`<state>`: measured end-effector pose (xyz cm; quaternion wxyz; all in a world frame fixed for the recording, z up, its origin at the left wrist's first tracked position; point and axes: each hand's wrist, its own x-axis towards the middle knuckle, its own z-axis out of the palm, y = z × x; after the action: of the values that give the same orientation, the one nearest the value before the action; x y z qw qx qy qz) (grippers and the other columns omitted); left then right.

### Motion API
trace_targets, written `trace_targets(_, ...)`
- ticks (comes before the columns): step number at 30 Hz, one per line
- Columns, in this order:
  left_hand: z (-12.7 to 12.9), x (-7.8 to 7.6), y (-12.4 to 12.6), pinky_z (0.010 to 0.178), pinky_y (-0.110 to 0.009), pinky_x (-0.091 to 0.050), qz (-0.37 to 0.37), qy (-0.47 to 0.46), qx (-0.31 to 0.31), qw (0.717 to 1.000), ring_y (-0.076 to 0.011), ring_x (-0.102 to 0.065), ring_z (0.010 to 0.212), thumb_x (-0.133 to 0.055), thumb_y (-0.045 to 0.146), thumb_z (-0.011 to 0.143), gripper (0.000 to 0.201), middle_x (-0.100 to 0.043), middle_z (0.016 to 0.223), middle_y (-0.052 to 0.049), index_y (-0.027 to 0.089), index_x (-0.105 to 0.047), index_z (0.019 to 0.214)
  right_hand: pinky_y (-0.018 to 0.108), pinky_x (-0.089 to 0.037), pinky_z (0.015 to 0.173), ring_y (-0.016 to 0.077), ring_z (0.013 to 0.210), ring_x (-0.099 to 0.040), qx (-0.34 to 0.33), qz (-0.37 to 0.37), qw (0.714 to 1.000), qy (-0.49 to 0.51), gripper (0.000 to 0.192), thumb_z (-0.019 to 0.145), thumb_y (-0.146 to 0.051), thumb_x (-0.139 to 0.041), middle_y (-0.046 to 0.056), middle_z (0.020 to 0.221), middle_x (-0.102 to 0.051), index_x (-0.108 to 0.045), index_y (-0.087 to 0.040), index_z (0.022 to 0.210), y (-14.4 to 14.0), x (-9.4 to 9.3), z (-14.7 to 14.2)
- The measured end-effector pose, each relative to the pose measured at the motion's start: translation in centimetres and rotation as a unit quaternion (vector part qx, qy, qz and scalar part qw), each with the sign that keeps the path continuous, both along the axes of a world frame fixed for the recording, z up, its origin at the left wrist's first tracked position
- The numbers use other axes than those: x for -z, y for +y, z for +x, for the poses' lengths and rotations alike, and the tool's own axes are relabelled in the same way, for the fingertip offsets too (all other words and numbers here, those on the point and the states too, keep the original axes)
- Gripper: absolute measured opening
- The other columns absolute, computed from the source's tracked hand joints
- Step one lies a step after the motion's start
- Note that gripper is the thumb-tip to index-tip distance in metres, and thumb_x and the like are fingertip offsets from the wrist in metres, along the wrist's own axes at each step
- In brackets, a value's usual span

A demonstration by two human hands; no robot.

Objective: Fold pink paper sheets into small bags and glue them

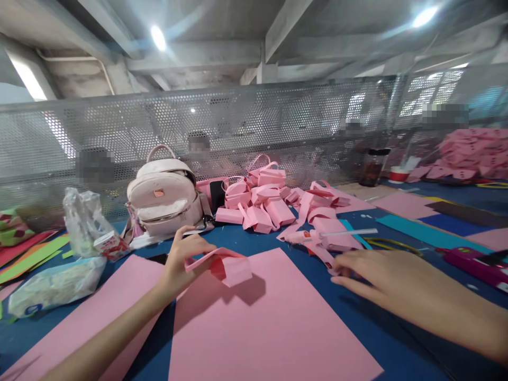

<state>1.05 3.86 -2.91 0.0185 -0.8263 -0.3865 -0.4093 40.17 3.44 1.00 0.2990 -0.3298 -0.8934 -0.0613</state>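
Note:
My left hand (186, 259) pinches a small folded pink paper box (234, 269), holding it just above a large flat pink sheet (270, 328). The box's shadow falls on that sheet. My right hand (365, 272) is at the handle end of a pink glue gun (304, 238), its fingers curled together there. From the glue gun a clear glue stick (351, 232) juts out to the right. Behind it lies a pile of folded pink paper baskets (265, 198), some with strip handles. The fingertips of my right hand are partly hidden.
A pale backpack (162, 196) stands at the back against a perforated metal screen (246, 121). Plastic bags (57, 288) lie to the left. On the right are coloured sheets (432, 233), a magenta tool (468, 264), a dark drink jar (373, 168) and a red-and-white cup (399, 174).

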Motion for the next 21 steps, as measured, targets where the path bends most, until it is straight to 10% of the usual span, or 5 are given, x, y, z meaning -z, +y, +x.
trace_targets(4,0.1,-1.1,-0.4,0.112,-0.045,-0.029,-0.058,0.024,0.06,0.996,-0.0162,-0.068,0.072,-0.061,0.037,0.096,0.021,-0.078,0.079,0.002,0.027,-0.076,0.085,0.031,-0.054,0.081,0.0215,0.098,-0.07,-0.126,-0.073,0.984,-0.104,0.019,0.102,-0.025,-0.052,0.004,0.105,-0.073,-0.07,-0.026,0.106,-1.7,-3.7,-4.7)
trace_targets(9,0.1,-2.6,-1.3,0.121,-0.049,-0.02,-0.108,0.056,0.146,0.982,-0.0179,-0.069,0.081,-0.066,0.032,0.093,0.014,-0.079,0.082,0.001,0.028,-0.077,0.085,0.036,-0.048,0.097,0.0192,0.119,-0.057,-0.25,0.13,0.952,-0.12,0.036,0.102,-0.006,-0.046,0.006,0.127,-0.065,-0.07,-0.029,0.116,0.0,-5.0,-11.3)
trace_targets(21,-0.4,-3.1,-1.2,0.122,-0.046,-0.028,-0.104,0.073,0.151,0.98,-0.0167,-0.071,0.086,-0.079,0.019,0.08,0.011,-0.077,0.079,0.007,0.029,-0.075,0.077,0.032,-0.045,0.097,0.0151,0.116,-0.056,-0.358,0.284,0.875,-0.161,0.024,0.104,-0.013,-0.053,-0.001,0.128,-0.07,-0.071,-0.023,0.092,1.0,-5.0,-16.4)
